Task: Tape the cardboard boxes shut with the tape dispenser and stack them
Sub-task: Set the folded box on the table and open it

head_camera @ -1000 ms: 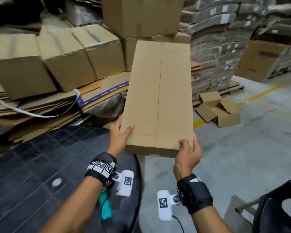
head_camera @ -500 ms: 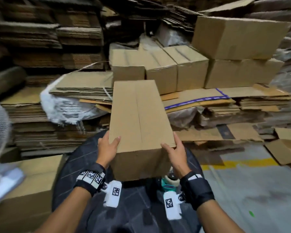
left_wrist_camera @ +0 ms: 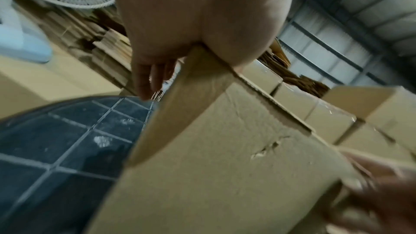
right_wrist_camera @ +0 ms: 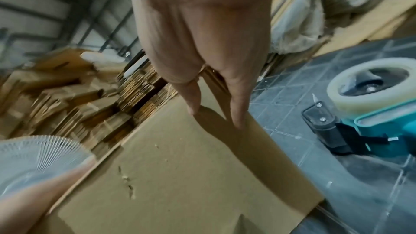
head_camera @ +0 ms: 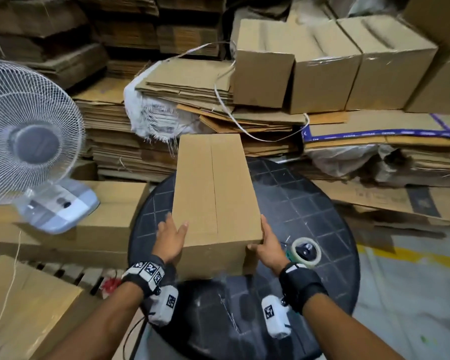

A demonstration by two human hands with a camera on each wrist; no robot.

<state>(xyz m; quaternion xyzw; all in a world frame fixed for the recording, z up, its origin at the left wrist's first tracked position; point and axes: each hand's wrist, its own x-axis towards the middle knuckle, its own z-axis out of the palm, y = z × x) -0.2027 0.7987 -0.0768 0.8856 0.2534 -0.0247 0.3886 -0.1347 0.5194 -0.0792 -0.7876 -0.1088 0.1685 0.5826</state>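
Note:
Both my hands hold the near end of a long brown cardboard box whose top flaps meet in a centre seam with no tape visible on it. My left hand grips the near left corner, thumb on top and fingers down the side. My right hand grips the near right corner, straddling the edge. The box lies lengthwise over the round black table; I cannot tell whether it touches. A teal tape dispenser with a clear roll lies on the table just right of my right hand.
A white fan stands at the left on a cardboard box. Assembled boxes sit in a row at the back right on stacks of flat cardboard. Another box is at the lower left.
My view has swung left from the open floor to the table. Both hands kept hold of the long box and brought it down over the table, left of the tape dispenser.

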